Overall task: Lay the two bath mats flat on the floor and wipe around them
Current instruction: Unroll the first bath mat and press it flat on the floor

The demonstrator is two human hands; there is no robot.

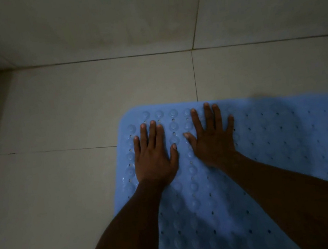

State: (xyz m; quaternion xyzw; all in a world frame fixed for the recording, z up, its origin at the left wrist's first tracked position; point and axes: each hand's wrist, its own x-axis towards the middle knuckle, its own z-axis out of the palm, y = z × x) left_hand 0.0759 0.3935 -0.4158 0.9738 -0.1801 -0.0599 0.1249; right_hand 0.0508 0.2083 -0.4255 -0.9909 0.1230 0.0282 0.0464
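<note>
Both hands, left hand (153,157) and right hand (211,138), press spread and flat, pinching nothing, on the near-left corner of a blue bath mat (288,149) whose length runs rightward across the tiled floor (72,105).

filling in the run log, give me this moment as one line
step: flattening mat | left hand: palm down on blue bath mat | right hand: palm down beside it | floor: tiled | second mat: not in view

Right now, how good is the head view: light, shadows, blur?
Head view: dim throughout, darkest at the top left corner; a shadow falls across the blue mat right of the right hand; left hand reads sharp; the mat's far right looks soft; floor tile lines bow slightly.
</note>
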